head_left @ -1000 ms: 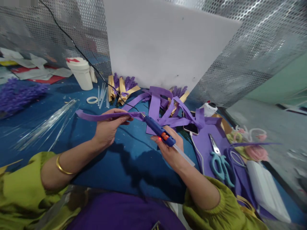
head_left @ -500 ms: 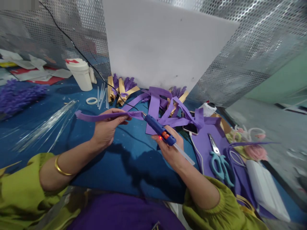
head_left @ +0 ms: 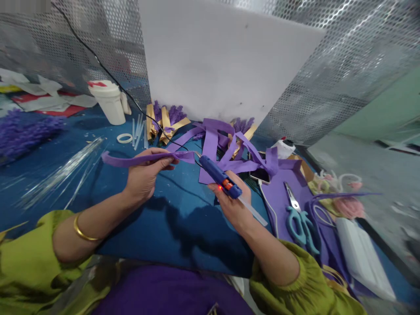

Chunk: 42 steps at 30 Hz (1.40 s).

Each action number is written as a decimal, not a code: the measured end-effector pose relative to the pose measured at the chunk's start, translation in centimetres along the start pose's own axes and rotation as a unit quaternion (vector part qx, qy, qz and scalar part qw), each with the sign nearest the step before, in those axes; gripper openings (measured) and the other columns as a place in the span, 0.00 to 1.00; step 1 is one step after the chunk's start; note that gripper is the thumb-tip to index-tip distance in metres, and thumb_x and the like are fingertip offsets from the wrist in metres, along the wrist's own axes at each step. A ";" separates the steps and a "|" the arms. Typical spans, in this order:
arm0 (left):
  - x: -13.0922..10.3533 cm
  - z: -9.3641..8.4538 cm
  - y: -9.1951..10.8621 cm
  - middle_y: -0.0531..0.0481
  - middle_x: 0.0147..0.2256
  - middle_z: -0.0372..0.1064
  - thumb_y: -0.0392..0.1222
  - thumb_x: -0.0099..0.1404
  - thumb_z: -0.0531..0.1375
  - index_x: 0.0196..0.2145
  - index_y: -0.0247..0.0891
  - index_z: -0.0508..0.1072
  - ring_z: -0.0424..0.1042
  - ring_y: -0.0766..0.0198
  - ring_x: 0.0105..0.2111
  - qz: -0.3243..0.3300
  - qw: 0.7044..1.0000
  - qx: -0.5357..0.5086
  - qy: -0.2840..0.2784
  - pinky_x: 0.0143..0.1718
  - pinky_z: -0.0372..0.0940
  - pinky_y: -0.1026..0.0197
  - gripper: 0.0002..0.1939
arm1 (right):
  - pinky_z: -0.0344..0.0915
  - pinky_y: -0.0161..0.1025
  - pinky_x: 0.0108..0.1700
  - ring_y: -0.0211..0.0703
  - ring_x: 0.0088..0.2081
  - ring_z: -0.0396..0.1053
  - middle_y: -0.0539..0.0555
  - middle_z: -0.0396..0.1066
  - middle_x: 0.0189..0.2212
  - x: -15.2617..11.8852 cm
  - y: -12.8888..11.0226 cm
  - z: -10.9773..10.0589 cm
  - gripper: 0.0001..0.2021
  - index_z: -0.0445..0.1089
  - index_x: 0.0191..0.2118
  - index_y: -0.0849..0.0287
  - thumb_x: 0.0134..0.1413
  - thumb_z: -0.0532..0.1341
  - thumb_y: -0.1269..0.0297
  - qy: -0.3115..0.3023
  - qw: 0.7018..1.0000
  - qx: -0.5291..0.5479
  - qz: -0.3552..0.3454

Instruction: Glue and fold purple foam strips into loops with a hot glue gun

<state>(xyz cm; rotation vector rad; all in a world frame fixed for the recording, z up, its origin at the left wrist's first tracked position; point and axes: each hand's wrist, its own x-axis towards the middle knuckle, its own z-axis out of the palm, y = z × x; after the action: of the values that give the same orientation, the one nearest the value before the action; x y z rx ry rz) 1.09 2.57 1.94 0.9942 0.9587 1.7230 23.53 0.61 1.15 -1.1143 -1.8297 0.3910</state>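
Above the table (head_left: 131,232), we pinch a purple strip (head_left: 120,160) in our left hand (head_left: 142,175), right hand (head_left: 234,203) wrapped round a blue glue gun (head_left: 215,170), nozzle (head_left: 197,154) just beside the strip's end.

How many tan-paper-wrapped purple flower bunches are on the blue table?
3: left bunch and middle bunch side by side, right bunch partly behind flat purple strips; more may be hidden.

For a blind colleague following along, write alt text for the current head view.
The person's left hand pinches a purple strip while the right hand holds a blue glue gun, its nozzle close to the strip's end, above a blue table. Teal-handled scissors lie to the right; a white cup stands at back left.
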 end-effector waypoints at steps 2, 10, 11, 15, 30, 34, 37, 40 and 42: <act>0.0 0.0 0.0 0.51 0.27 0.76 0.36 0.51 0.72 0.29 0.37 0.79 0.77 0.60 0.31 0.003 1.000 -0.005 0.002 0.32 0.71 0.61 0.07 | 0.53 0.36 0.29 0.35 0.25 0.57 0.45 0.57 0.24 0.0 0.0 0.0 0.17 0.56 0.26 0.55 0.57 0.65 0.61 -0.003 1.000 0.004 0.006; -0.1 0.1 0.2 0.51 0.27 0.76 0.37 0.50 0.72 0.28 0.39 0.79 0.78 0.59 0.31 0.003 1.000 0.005 0.005 0.32 0.71 0.60 0.07 | 0.52 0.35 0.29 0.35 0.25 0.56 0.45 0.58 0.24 0.1 -0.4 -0.1 0.17 0.57 0.26 0.55 0.58 0.66 0.58 -0.017 1.000 -0.014 0.003; 0.0 0.1 0.2 0.51 0.27 0.76 0.37 0.50 0.72 0.28 0.39 0.79 0.78 0.59 0.31 0.004 1.000 0.006 0.006 0.32 0.71 0.60 0.07 | 0.52 0.35 0.29 0.35 0.25 0.56 0.45 0.58 0.24 0.1 -0.5 -0.1 0.17 0.57 0.26 0.55 0.58 0.66 0.57 -0.021 1.000 -0.017 0.001; 0.1 0.0 0.0 0.52 0.27 0.76 0.37 0.50 0.72 0.29 0.40 0.79 0.77 0.60 0.31 0.016 1.000 0.009 0.012 0.32 0.71 0.61 0.08 | 0.53 0.35 0.28 0.35 0.25 0.57 0.45 0.59 0.25 0.1 -0.6 -0.2 0.17 0.58 0.27 0.55 0.58 0.65 0.55 -0.029 0.999 -0.026 -0.017; 0.6 0.0 0.2 0.53 0.26 0.76 0.36 0.49 0.72 0.28 0.39 0.77 0.77 0.63 0.29 0.013 0.998 0.009 0.065 0.29 0.70 0.64 0.09 | 0.60 0.35 0.30 0.38 0.27 0.67 0.49 0.69 0.29 0.1 -0.8 -0.2 0.12 0.68 0.35 0.55 0.59 0.63 0.52 -0.044 0.992 -0.098 -0.061; 0.6 -0.1 0.2 0.53 0.26 0.76 0.37 0.49 0.72 0.29 0.39 0.76 0.78 0.61 0.30 0.006 0.998 0.008 0.062 0.30 0.70 0.63 0.10 | 0.62 0.35 0.31 0.39 0.28 0.69 0.50 0.71 0.30 0.0 -0.7 -0.2 0.12 0.69 0.36 0.55 0.60 0.63 0.52 -0.046 0.990 -0.112 -0.073; 0.6 0.0 0.2 0.53 0.27 0.76 0.37 0.49 0.72 0.29 0.38 0.76 0.78 0.61 0.30 0.006 0.998 0.003 0.056 0.30 0.70 0.63 0.10 | 0.63 0.36 0.32 0.40 0.29 0.70 0.51 0.72 0.31 0.0 -0.6 -0.2 0.10 0.69 0.38 0.55 0.60 0.63 0.54 -0.049 0.989 -0.107 -0.086; 0.8 -0.2 0.2 0.53 0.27 0.77 0.36 0.49 0.72 0.30 0.38 0.77 0.78 0.62 0.30 0.001 0.998 -0.014 0.062 0.29 0.70 0.64 0.10 | 0.65 0.36 0.33 0.41 0.31 0.72 0.52 0.74 0.34 0.0 -0.3 -0.3 0.10 0.69 0.40 0.55 0.59 0.65 0.56 -0.063 0.987 -0.078 -0.123; 1.2 -0.6 0.1 0.53 0.27 0.77 0.36 0.49 0.71 0.30 0.38 0.76 0.78 0.62 0.30 -0.018 0.996 -0.027 0.085 0.29 0.69 0.64 0.10 | 0.65 0.36 0.34 0.41 0.33 0.73 0.53 0.74 0.36 0.1 -0.1 -0.2 0.10 0.69 0.41 0.56 0.59 0.65 0.58 -0.071 0.985 -0.063 -0.142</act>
<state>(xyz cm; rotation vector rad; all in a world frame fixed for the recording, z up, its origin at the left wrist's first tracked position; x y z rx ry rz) 0.22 3.58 2.04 0.8000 1.0251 1.8147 23.68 0.60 1.38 -0.9100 -2.1289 0.1920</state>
